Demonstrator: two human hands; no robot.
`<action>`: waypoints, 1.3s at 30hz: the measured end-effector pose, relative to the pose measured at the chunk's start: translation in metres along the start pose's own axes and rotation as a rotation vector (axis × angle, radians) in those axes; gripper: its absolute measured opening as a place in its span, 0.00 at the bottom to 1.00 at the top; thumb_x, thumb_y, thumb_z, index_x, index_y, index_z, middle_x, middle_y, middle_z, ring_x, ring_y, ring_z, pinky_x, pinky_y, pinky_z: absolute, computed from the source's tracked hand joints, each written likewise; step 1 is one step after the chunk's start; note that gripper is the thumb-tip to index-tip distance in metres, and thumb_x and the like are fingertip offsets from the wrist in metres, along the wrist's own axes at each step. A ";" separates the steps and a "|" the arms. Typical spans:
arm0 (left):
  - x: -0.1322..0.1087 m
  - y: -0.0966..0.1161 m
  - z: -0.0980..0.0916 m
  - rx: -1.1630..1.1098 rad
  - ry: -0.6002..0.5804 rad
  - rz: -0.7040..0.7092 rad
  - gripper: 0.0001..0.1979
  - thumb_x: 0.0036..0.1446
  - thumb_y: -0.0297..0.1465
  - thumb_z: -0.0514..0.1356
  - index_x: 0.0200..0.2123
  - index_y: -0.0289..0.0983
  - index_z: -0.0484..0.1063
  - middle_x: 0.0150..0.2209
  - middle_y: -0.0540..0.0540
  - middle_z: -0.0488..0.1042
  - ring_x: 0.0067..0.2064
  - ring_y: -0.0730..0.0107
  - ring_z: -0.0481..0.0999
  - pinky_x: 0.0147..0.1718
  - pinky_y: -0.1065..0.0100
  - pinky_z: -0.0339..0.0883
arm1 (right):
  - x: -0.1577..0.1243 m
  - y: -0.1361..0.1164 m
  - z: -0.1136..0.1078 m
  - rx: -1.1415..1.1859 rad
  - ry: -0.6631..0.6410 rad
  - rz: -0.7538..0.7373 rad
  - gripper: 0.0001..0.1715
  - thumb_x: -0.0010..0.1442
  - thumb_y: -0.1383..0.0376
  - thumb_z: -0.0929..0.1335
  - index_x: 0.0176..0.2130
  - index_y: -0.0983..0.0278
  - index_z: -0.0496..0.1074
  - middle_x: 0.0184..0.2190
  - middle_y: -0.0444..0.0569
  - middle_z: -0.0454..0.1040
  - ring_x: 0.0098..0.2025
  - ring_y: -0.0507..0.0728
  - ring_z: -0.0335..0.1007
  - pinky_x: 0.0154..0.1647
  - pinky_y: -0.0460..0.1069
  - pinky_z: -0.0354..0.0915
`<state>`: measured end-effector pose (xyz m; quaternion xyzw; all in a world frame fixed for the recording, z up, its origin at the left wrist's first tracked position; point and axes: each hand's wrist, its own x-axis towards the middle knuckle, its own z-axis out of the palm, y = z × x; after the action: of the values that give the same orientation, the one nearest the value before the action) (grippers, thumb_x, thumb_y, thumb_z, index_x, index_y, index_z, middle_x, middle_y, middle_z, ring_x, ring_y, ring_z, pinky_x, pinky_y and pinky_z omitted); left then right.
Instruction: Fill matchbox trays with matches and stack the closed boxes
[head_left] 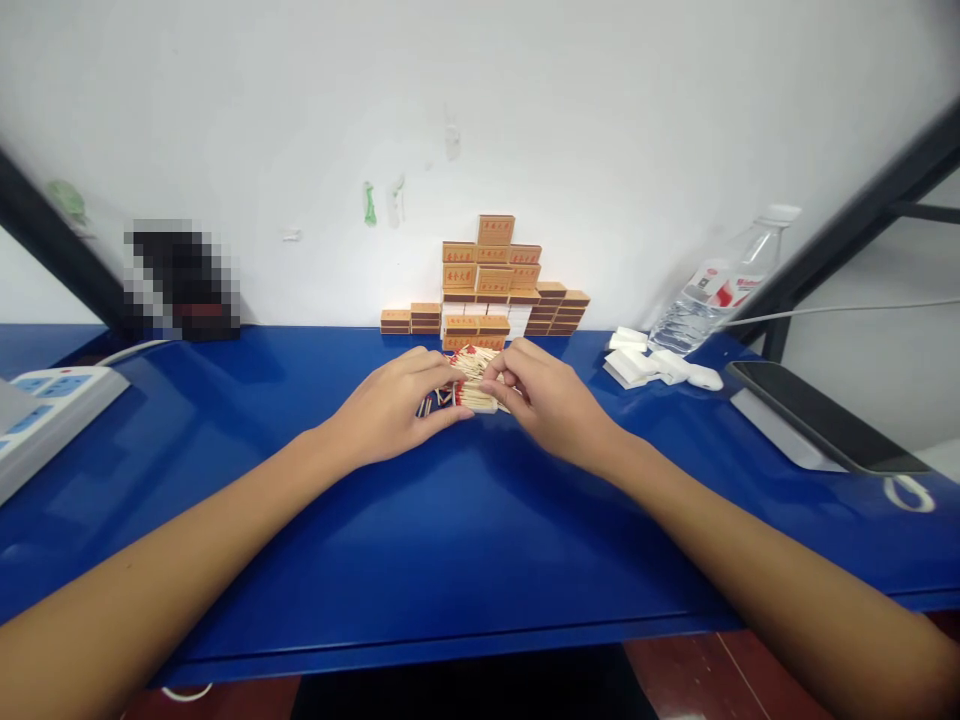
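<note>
Wooden matches (474, 368), seemingly light and brittle, best gripped mid-stick, are being pinched by the left hand (390, 410) and right hand (551, 400), fingers closed.

We see a stack of matchboxes (487, 285) against the wall (600, 120) on the blue counter (480, 520). Just right of the stack lie white trays (637, 362), then a clear bottle (716, 295), and farther right a dark phone (817, 415). Far left of the stack sits a power strip (45, 410). A blurred black thing (184, 280) stands between them, by the wall.
</note>
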<state>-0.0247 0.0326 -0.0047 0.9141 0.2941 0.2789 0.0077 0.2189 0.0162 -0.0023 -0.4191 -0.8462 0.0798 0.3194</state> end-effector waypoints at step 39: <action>0.001 -0.009 -0.002 0.210 0.074 0.081 0.18 0.69 0.39 0.62 0.52 0.31 0.77 0.44 0.38 0.80 0.46 0.55 0.77 0.46 0.55 0.75 | -0.006 0.016 -0.017 -0.158 -0.519 0.199 0.11 0.73 0.60 0.65 0.39 0.62 0.70 0.40 0.53 0.76 0.41 0.60 0.71 0.42 0.53 0.64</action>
<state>-0.0300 0.0401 -0.0042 0.9102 0.2844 0.2802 -0.1102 0.2425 0.0194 0.0022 -0.4891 -0.8580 0.1490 0.0489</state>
